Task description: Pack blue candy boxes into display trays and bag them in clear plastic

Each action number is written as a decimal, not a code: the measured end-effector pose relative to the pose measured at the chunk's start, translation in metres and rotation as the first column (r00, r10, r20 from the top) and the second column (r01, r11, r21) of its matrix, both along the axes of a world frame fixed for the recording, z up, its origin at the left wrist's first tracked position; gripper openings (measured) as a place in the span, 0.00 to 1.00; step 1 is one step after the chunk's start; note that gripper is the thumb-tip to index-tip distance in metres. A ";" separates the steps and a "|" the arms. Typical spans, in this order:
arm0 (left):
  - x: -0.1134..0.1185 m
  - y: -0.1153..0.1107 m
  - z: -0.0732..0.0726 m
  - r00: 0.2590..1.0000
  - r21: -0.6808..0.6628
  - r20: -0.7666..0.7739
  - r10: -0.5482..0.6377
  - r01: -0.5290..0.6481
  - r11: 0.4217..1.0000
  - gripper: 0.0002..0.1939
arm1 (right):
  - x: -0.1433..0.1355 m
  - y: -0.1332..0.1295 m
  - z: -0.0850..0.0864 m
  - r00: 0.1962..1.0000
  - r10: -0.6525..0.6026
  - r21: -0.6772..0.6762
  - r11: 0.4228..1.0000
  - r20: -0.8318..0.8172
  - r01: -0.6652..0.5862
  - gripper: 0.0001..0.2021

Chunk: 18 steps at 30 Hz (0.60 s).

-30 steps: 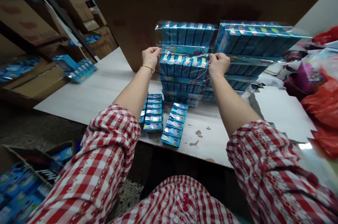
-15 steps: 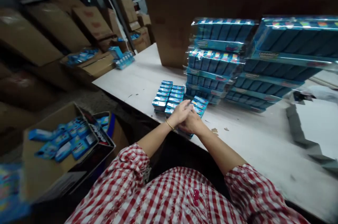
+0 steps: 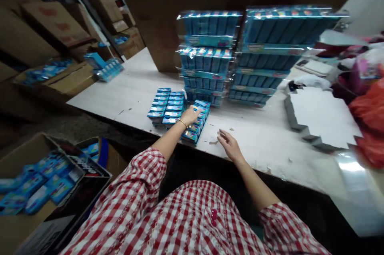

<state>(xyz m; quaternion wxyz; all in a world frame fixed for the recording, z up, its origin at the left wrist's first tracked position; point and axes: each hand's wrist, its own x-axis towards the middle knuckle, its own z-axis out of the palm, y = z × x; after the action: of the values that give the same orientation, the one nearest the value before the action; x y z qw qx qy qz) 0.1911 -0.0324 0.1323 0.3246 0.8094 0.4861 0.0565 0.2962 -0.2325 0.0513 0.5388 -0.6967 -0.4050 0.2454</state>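
Three rows of small blue boxes (image 3: 166,108) stand side by side near the table's front edge. My left hand (image 3: 189,116) lies over the rightmost row of small blue boxes (image 3: 195,127), its fingers stretched across the tops and partly blurred. Nothing can be made out in its grip. To the right of that row, my right hand (image 3: 229,145) is held over the bare tabletop, apart from the boxes, with its fingers spread and nothing in them.
Behind the rows rise two stacks of film-wrapped display trays (image 3: 207,41) (image 3: 264,49). Flat white card pieces (image 3: 324,115) lie stacked at right, beside red bags (image 3: 370,111). A carton (image 3: 69,183) of blue packs stands at lower left. Another blue tray (image 3: 108,70) sits at the table's far left.
My hands were together over the rightmost row; now they are apart, the right one drawn away to the right. The view has turned rightward, bringing the white cards and red bags further in.
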 end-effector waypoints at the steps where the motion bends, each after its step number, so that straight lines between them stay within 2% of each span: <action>1: 0.004 0.004 0.001 0.999 -0.043 -0.010 0.036 -0.036 0.998 0.25 | -0.005 -0.002 -0.006 0.993 0.003 -0.004 1.000 -0.115 -0.004 0.28; 3: 0.006 0.006 0.002 0.999 -0.101 -0.010 0.050 -0.051 0.994 0.21 | -0.017 -0.007 -0.008 0.966 0.013 0.025 1.000 -0.259 -0.007 0.26; 5: 0.003 0.003 0.002 1.000 -0.180 0.012 0.023 -0.020 0.983 0.19 | -0.022 -0.019 -0.002 0.951 0.009 0.081 0.997 -0.311 0.017 0.22; 6: 0.002 0.001 0.001 0.998 -0.271 0.043 0.044 -0.031 0.962 0.18 | -0.017 -0.030 0.003 0.952 -0.016 0.113 0.992 -0.305 0.053 0.20; 7: 0.000 -0.002 0.001 0.994 -0.353 0.066 0.083 -0.054 0.934 0.18 | -0.007 -0.046 0.007 0.961 -0.069 0.139 0.984 -0.269 0.109 0.18; 9: 0.001 -0.008 -0.002 0.987 -0.420 0.079 0.142 -0.096 0.903 0.18 | 0.026 -0.093 0.014 0.954 -0.276 0.154 0.944 -0.116 0.291 0.15; 10: 0.003 -0.012 -0.003 0.985 -0.418 0.082 0.154 -0.106 0.902 0.17 | 0.047 -0.123 0.015 0.911 -0.413 0.148 0.900 -0.010 0.409 0.15; 11: 0.006 -0.018 -0.004 0.986 -0.425 0.092 0.142 -0.090 0.901 0.16 | 0.069 -0.156 0.014 0.832 -0.545 0.134 0.836 0.105 0.531 0.15; 13: 0.013 -0.034 -0.007 0.985 -0.434 0.132 0.111 -0.043 0.900 0.16 | 0.112 -0.222 0.008 0.632 -0.723 0.071 0.672 0.281 0.737 0.17; 14: 0.017 -0.045 -0.009 0.983 -0.446 0.161 0.087 -0.007 0.895 0.16 | 0.132 -0.250 0.003 0.562 -0.739 0.021 0.612 0.372 0.791 0.18; 15: 0.021 -0.056 -0.011 0.979 -0.455 0.193 0.065 0.031 0.890 0.17 | 0.150 -0.273 -0.003 0.528 -0.714 -0.045 0.575 0.460 0.817 0.19; 16: 0.026 -0.067 -0.014 0.974 -0.454 0.223 0.039 0.068 0.889 0.18 | 0.165 -0.291 -0.009 0.523 -0.669 -0.124 0.548 0.528 0.827 0.20; 18: 0.035 -0.084 -0.022 0.965 -0.391 0.261 -0.019 0.123 0.912 0.21 | 0.187 -0.308 -0.022 0.551 -0.568 -0.276 0.499 0.611 0.821 0.22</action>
<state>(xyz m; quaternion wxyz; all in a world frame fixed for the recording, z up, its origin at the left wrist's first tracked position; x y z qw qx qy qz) 0.2264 -0.1166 0.1098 0.5453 0.7284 0.4123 0.0451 0.4829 -0.5410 0.0297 0.2661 -0.9563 -0.1030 -0.0645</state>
